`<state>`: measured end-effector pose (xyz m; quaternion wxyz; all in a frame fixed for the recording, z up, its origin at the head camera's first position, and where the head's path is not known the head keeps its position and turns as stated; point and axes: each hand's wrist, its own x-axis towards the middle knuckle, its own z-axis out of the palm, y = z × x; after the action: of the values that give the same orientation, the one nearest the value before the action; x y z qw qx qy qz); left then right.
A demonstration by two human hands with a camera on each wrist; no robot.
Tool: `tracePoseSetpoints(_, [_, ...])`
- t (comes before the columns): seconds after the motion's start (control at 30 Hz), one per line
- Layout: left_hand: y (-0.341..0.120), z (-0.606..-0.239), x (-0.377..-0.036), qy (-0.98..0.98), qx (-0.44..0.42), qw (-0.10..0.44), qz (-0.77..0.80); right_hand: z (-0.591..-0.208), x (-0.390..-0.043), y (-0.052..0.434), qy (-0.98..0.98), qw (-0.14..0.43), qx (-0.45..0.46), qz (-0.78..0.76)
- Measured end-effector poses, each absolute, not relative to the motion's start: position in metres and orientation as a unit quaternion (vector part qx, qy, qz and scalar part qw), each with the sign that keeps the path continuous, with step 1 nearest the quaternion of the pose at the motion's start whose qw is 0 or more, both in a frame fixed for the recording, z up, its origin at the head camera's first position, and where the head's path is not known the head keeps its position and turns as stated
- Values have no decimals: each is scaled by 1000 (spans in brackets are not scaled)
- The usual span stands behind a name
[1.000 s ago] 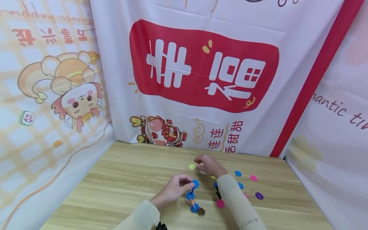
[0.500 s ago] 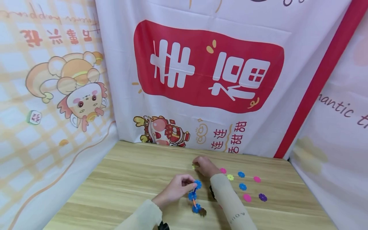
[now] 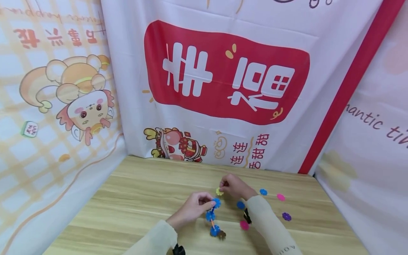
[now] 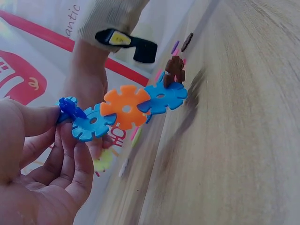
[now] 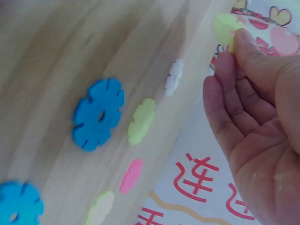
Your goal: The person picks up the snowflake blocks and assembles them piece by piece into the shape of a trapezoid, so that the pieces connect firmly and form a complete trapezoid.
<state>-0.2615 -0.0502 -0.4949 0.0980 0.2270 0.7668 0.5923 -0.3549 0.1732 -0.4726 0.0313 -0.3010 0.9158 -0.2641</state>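
Note:
My left hand (image 3: 208, 204) pinches the top of a chain of flower-shaped plastic discs (image 3: 211, 217). The chain hangs down to the wooden table (image 3: 140, 202). In the left wrist view the chain (image 4: 125, 107) runs blue, blue, orange, blue, and ends in a brown piece (image 4: 174, 70). My right hand (image 3: 224, 187) pinches a yellow-green disc (image 3: 219, 191) just above and to the right of the chain's top blue disc (image 3: 216, 203). In the right wrist view the yellow-green disc (image 5: 225, 26) sits at my fingertips (image 5: 241, 40).
Loose discs lie on the table to the right: blue (image 3: 262, 192), pink (image 3: 280, 197), purple (image 3: 286, 216), blue (image 3: 240, 205) and magenta (image 3: 244, 225). The right wrist view shows more: blue (image 5: 98, 112), yellow-green (image 5: 140, 121), white (image 5: 174, 76). Printed cloth walls (image 3: 223, 88) stand behind and beside the table.
My right hand closed on the yellow-green disc lying on the table, lifted it, and brought it back towards the chain's top. The left hand and chain stayed almost still.

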Motion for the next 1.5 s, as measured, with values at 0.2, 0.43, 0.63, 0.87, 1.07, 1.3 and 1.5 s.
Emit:
tracePoseSetpoints(0.2, [-51, -495, -263, 765, 219, 106, 597, -456, -329, 186, 899, 21, -316, -303])
tracePoseSetpoints(0.43, [-49, -495, -264, 765, 217, 110, 597, -448, -301, 202, 877, -12, -336, -344])
tracePoseSetpoints(0.63, [-44, -497, -260, 758, 210, 119, 606, -448, -281, 207, 846, -36, -364, -387])
tracePoseSetpoints(0.87, [-39, -495, -258, 754, 212, 126, 609, -456, -273, 209, 823, -87, -395, -399])
tracePoseSetpoints(1.07, [-37, -495, -259, 751, 216, 127, 611, -460, -271, 204, 798, -127, -428, -404])
tracePoseSetpoints(1.3, [-35, -494, -258, 744, 192, 125, 628, -465, -268, 197, 789, -206, -434, -383])
tracePoseSetpoints(1.5, [-31, -486, -256, 738, 156, 115, 647, -470, -267, 193, 787, -245, -412, -388])
